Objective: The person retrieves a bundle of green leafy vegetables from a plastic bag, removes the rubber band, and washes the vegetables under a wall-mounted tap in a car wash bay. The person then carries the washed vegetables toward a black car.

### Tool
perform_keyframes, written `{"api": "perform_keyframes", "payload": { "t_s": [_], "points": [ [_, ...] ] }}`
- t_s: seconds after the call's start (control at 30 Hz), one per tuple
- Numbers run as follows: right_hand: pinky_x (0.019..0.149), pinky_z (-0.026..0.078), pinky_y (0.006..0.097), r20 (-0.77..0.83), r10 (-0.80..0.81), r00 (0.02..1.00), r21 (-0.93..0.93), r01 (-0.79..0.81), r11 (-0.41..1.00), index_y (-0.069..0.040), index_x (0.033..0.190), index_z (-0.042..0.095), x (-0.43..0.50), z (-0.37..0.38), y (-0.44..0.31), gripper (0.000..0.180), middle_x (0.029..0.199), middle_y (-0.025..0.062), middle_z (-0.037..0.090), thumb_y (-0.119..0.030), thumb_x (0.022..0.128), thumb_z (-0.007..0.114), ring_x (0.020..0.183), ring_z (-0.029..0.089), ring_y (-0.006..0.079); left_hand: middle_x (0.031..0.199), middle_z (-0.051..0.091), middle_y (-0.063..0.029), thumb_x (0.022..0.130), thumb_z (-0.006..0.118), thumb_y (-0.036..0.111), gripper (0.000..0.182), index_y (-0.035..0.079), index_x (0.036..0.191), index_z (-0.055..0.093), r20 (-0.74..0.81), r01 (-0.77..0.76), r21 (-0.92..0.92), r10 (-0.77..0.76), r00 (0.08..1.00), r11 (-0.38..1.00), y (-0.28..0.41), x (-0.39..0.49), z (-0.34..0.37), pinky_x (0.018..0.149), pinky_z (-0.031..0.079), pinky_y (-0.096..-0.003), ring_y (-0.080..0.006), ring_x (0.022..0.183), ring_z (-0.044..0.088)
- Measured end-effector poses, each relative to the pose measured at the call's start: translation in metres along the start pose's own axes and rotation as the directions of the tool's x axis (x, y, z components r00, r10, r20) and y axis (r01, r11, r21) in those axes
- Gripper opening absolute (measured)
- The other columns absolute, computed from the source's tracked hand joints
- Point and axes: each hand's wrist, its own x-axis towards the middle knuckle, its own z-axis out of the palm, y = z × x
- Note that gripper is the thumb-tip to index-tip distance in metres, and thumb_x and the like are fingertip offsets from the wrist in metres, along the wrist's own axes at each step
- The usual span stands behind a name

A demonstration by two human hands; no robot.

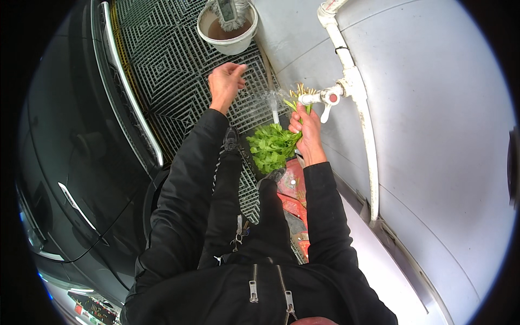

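My right hand [308,131] grips a bunch of leafy green herbs [271,147], which looks like coriander or leaf celery. The leaves hang toward my shoes, and the pale cut or root ends stick out past the spout of a white tap [321,97]. Water [270,99] splashes leftward from beneath the spout, over the stems. Away to the left, my left hand [227,85] is raised above the floor grating with its fingers curled together; I see nothing in it. Part of the stems is hidden by the tap and my fingers.
A white bucket [233,46] of brownish water holds a grey fringed brush [228,16]. A dark car [77,134] stands close on the left. White pipe [369,154] runs along the pale wall [430,122]. Plastic grating [166,61] covers the floor; red bags or packaging [293,180] lie by my foot.
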Motion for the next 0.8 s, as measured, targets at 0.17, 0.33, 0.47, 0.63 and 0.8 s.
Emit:
{"api": "perform_keyframes", "payload": {
  "t_s": [0.17,0.33,0.47,0.63,0.8],
  "points": [
    [0.048,0.032,0.0229,0.033,0.001,0.999,0.028,-0.002,1.0,-0.009,0.106,0.054,-0.001,0.006,0.002,0.016,0.077,-0.0006,0.051,-0.02,0.102,0.065,0.053,0.039,0.0056,0.149,0.051,-0.0217,0.101,0.062,0.02,0.071,0.005,0.161,0.029,0.16,-0.388,0.206,0.36,0.919,0.898,-0.004,-0.017,-0.004,0.109,0.045,-0.0376,-0.0284,0.136,0.052],
    [0.046,0.033,0.022,0.049,-0.023,0.999,-0.005,0.024,1.0,-0.011,0.102,0.053,-0.002,0.019,0.006,0.018,0.076,-0.001,0.05,-0.026,0.105,0.061,0.052,0.04,0.0049,0.139,0.059,-0.0176,0.106,0.058,0.034,0.064,-0.004,0.153,0.039,0.601,0.22,-0.375,0.055,0.798,0.9,0.001,-0.063,0.043,0.106,0.048,-0.0389,-0.0227,0.131,0.055],
    [0.047,0.035,0.0214,0.056,-0.076,0.996,-0.201,0.086,0.976,-0.01,0.106,0.054,0.0,0.019,0.015,0.018,0.077,-0.0028,0.049,-0.028,0.106,0.059,0.053,0.04,0.0044,0.085,0.065,-0.0007,0.109,0.054,0.031,0.037,-0.004,0.114,0.066,0.597,0.157,-0.322,0.071,0.799,0.934,0.008,-0.067,0.069,0.067,0.052,-0.0273,-0.0074,0.072,0.059],
    [0.068,0.048,0.0328,0.076,-0.266,0.961,-0.595,0.258,0.762,-0.001,0.124,0.055,0.012,0.01,0.029,0.029,0.092,0.009,0.063,-0.023,0.105,0.058,0.072,0.058,0.0179,0.069,0.06,0.0005,0.106,0.059,0.027,0.032,-0.002,0.095,0.067,0.41,0.184,-0.366,-0.019,0.912,0.912,0.015,-0.067,0.082,0.054,0.042,-0.0265,-0.0067,0.058,0.052],
    [0.085,0.05,0.0413,0.041,-0.374,0.927,-0.71,0.291,0.642,0.004,0.125,0.054,0.015,0.003,0.036,0.034,0.108,0.0214,0.068,-0.022,0.104,0.058,0.097,0.066,0.0332,0.076,0.062,0.0012,0.104,0.062,0.024,0.027,-0.002,0.102,0.069,0.498,0.252,-0.469,0.018,0.867,0.847,0.019,-0.075,0.081,0.058,0.043,-0.0246,-0.0063,0.063,0.053]
  ]
}}
